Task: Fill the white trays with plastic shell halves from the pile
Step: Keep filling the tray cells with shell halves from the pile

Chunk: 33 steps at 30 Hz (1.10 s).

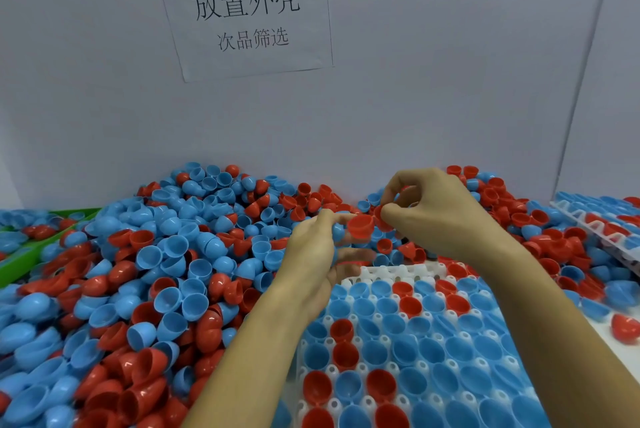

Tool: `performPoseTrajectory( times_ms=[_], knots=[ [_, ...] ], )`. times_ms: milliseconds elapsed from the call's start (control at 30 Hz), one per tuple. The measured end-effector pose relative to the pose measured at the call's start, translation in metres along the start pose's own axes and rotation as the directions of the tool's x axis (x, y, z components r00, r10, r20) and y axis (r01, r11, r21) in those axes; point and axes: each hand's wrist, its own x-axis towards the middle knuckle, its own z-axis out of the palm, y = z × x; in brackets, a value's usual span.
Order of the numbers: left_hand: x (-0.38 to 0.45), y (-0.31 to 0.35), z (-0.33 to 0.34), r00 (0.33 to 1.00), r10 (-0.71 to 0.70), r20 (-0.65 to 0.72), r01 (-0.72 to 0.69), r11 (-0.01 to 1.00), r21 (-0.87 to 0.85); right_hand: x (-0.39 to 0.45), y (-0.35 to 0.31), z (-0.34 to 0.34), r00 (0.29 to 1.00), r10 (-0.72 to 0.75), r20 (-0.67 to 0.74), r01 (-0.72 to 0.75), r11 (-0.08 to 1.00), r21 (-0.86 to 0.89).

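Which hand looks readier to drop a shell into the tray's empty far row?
Probably the left hand: it holds a red shell just above the white tray's empty far row. The right hand pinches another farther back.

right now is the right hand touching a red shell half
Touching. The head view shows the right hand pinching a red shell half between thumb and fingers, above the white tray.
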Motion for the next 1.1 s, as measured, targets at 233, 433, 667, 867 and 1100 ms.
performPoseTrajectory(
  times_ms=[233,433,667,867,1100],
  knots=[
    [0.002,-0.005,-0.006,0.987,0.013,0.158,-0.038,0.987,0.155,0.002,0.001,0.005,0.975,0.218,-0.032,-0.207,0.957,0.204],
    [0.004,-0.007,-0.006,0.987,0.097,0.131,-0.103,0.994,0.039,0.002,-0.002,0.004,0.946,0.292,0.14,-0.32,0.908,0.27],
    [0.006,-0.007,-0.008,0.985,0.104,0.141,-0.107,0.994,0.009,-0.001,-0.001,0.002,0.994,0.104,0.035,-0.107,0.991,0.075],
    [0.005,-0.006,-0.008,0.985,0.064,0.16,-0.062,0.998,-0.016,-0.001,0.0,0.003,0.987,-0.16,0.014,0.161,0.985,-0.067],
    [0.003,-0.003,-0.006,0.995,-0.003,0.099,-0.001,1.0,0.031,0.005,0.012,-0.005,0.988,-0.135,-0.079,0.128,0.987,-0.093]
  ],
)
